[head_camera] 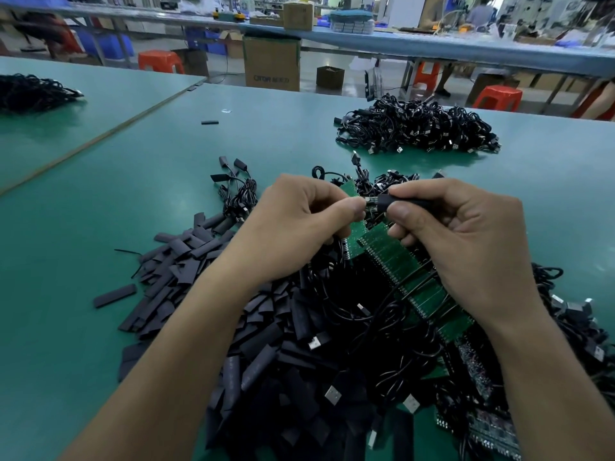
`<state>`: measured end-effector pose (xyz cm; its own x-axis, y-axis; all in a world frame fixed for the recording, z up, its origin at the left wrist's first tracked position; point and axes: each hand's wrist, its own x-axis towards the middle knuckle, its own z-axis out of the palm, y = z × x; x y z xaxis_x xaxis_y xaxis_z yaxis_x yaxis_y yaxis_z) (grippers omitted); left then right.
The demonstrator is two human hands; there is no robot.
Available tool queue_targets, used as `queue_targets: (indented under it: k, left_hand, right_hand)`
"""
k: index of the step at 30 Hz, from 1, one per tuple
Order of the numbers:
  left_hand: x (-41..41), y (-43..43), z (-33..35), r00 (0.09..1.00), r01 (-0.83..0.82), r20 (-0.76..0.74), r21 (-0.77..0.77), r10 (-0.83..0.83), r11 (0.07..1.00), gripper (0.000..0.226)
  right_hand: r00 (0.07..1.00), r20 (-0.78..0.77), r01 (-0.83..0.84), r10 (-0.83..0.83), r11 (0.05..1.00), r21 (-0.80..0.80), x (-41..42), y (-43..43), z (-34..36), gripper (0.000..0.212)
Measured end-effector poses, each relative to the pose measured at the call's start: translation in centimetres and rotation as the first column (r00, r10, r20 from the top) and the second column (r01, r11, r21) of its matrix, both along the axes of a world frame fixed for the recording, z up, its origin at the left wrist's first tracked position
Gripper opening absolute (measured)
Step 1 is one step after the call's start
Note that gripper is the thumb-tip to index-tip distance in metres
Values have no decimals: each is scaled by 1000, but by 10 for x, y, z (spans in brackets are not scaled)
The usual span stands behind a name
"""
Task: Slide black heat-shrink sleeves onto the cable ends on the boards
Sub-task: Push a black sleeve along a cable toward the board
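Observation:
My left hand (pixel 299 224) pinches a cable end (pixel 370 201) between thumb and forefinger at the middle of the view. My right hand (pixel 466 241) grips a black heat-shrink sleeve (pixel 397 200), and the sleeve's open mouth meets that cable end. Under both hands lies a strip of green boards (pixel 396 257) with black cables soldered to them. A large heap of flat black sleeves (pixel 206 261) spreads over the green table on the left and toward me.
A pile of coiled black USB cables (pixel 416 128) lies at the far right, and another pile (pixel 33 91) at the far left. A small bundle of sleeved cables (pixel 238 191) sits beyond my left hand. One loose sleeve (pixel 209 122) lies far off. Boxes and red stools stand past the table.

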<state>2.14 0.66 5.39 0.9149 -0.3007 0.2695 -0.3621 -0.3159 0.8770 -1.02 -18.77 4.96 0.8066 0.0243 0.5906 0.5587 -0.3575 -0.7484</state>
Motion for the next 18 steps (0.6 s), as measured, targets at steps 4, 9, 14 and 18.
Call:
queue_targets:
  k: [4,9,14,18]
  left_hand:
    - [1,0,0,1000,20,14,-21,-20,1000,20]
    - [0,1,1,1000,20,24,-8,-20,1000,20]
    - [-2,-1,3,997,38,73,0,-38,999,22]
    - [-3,1,4,996,37,86,-1,-37,999,22]
  right_hand:
    - [999,28,-22,23,1000,-10,1,1,-2,23]
    - [999,37,-33,33,999,-7,2,2,-4,19]
    - [998,39,-48,46,997,59,3,1,-4,18]
    - [996,33,-83,80,992,96,3,2,-4,20]
